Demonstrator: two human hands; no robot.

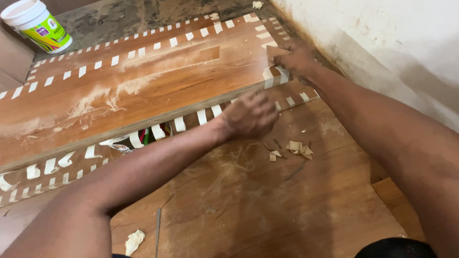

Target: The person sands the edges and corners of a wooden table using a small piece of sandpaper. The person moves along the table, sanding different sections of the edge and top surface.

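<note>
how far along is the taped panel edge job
Looks mostly done: tape strips line the wood panel's front edge and far side. In hand: right hand presses the corner, left hand works the front edge, blurred. Left: dust and scraps remain.

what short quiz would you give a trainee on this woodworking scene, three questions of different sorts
1. True or false: the right hand rests on the corner of the taped wooden panel.
2. Where does the white tub stand? A) top left, beyond the panel B) beside the wood chips C) under the left hand
3. What covers the panel's top in pale streaks?

Key: 1 true. 2 A. 3 sawdust.
</note>
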